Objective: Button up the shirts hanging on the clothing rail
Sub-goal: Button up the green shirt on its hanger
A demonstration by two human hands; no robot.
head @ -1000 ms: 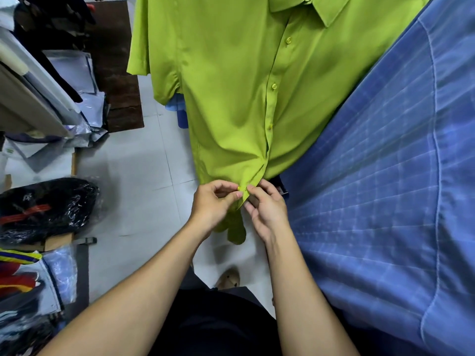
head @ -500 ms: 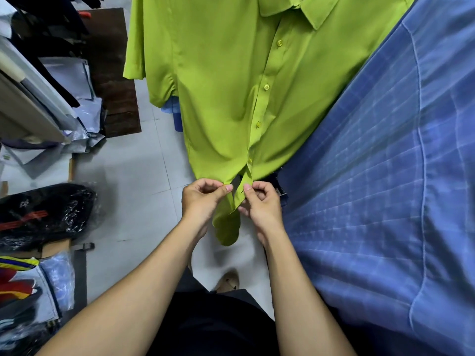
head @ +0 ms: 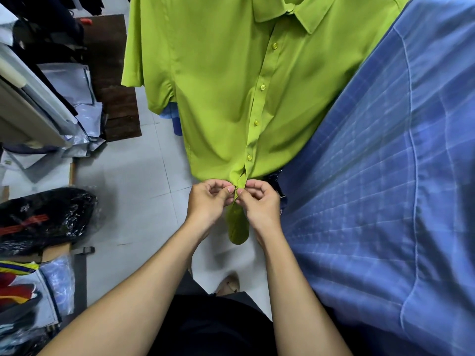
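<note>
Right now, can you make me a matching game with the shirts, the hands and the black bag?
Things:
1. green shirt
2. blue checked shirt
3. black plastic-wrapped bag
4. left hand and right hand

Places or states:
A. on the far left, low down
B. pinching the green shirt's bottom front edge
C. hanging in the middle, upper buttons fastened
D. hanging on the right

Pairs: 1-C, 2-D, 3-A, 4-B

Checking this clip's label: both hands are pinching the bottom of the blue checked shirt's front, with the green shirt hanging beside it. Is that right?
Not quite. The head view shows the left hand and right hand pinching the bottom of the green shirt at its front, not the blue one. The blue checked shirt hangs beside it, untouched.
</note>
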